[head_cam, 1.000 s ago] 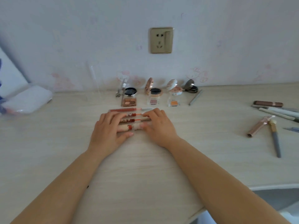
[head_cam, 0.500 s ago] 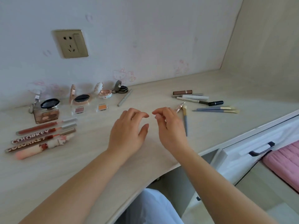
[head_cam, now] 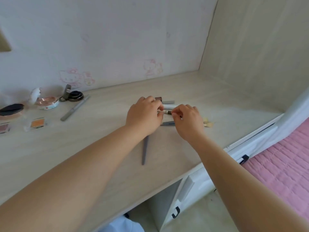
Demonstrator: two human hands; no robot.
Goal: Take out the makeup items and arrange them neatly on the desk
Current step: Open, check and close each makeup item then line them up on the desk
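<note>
Head view: both hands work over a cluster of pens and brushes at mid-desk (head_cam: 184,87). The left hand (head_cam: 144,116) lies curled over the cluster, its fingertips at a slim black-tipped pen (head_cam: 167,112); whether it actually grips the pen cannot be told. The right hand (head_cam: 188,120) pinches that pen's other end. A white tube (head_cam: 169,107) and a brown-capped stick (head_cam: 158,98) lie just behind. A grey brush (head_cam: 144,150) lies below the left wrist. Open compacts (head_cam: 47,102) and a grey pencil (head_cam: 75,108) sit well apart, leftward by the wall.
</note>
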